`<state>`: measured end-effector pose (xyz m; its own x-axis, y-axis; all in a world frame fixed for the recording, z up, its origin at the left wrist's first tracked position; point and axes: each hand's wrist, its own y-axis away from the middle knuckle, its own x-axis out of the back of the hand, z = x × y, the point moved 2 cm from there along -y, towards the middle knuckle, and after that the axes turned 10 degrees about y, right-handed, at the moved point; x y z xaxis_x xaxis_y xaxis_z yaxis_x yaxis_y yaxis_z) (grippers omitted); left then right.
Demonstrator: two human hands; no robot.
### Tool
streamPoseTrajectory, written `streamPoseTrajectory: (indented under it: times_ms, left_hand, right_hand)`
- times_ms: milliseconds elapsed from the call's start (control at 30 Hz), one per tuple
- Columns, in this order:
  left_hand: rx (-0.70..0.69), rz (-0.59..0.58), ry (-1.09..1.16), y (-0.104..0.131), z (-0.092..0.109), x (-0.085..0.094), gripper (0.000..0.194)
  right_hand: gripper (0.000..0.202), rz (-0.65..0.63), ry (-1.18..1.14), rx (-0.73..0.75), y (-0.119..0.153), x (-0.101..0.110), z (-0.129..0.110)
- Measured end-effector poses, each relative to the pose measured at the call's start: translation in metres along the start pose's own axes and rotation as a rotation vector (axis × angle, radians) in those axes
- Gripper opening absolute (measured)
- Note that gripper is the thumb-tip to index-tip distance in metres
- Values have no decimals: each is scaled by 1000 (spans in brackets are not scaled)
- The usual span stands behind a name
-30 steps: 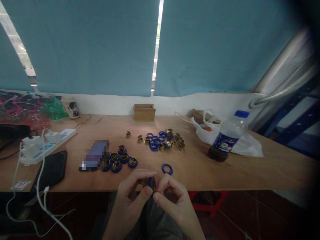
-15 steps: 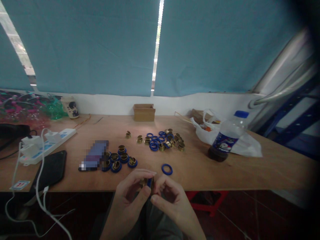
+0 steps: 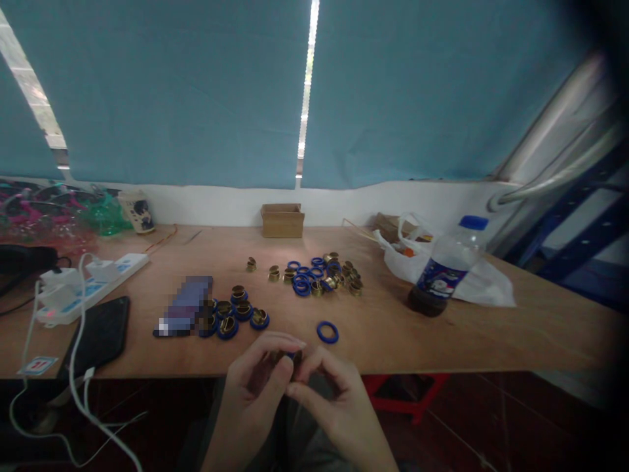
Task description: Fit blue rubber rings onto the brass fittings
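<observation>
Just off the table's front edge, my left hand (image 3: 253, 393) curls its thumb and fingers around a small brass fitting with a blue ring (image 3: 295, 358). My right hand (image 3: 339, 400) pinches the same piece from the right side. Most of the piece is hidden by my fingers. A loose blue ring (image 3: 327, 332) lies flat on the table beyond my right hand. To the left sits a group of brass fittings with blue rings on them (image 3: 242, 309). Farther back is a mixed pile of blue rings (image 3: 301, 284) and bare brass fittings (image 3: 355, 287).
A pixelated phone (image 3: 187, 305), a black tablet-like slab (image 3: 102, 334) and a white power strip (image 3: 122, 265) with cables lie left. A cardboard box (image 3: 282, 221) stands at the back. On the right are a cola bottle (image 3: 445, 272) and a white plastic bag (image 3: 484, 285).
My right fingers have closed in leftward against the fitting. The fitting has turned slightly and shows less between my hands. Things on the table stay in place.
</observation>
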<state>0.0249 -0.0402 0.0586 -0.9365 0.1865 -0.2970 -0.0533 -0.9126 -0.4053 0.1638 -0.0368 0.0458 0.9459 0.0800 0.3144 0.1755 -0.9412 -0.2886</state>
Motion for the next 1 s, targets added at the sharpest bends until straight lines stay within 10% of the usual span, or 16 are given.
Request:
streamPoseTrajectory:
  times_ms: [400,1000]
  left_hand:
    - [71,105,-13,1,0,3,9]
    - [-76,-90,209,4,2,3,20]
  right_hand:
    - [25,50,173,112,4,-2,-6]
    - [15,95,376,492,19,-2,-23]
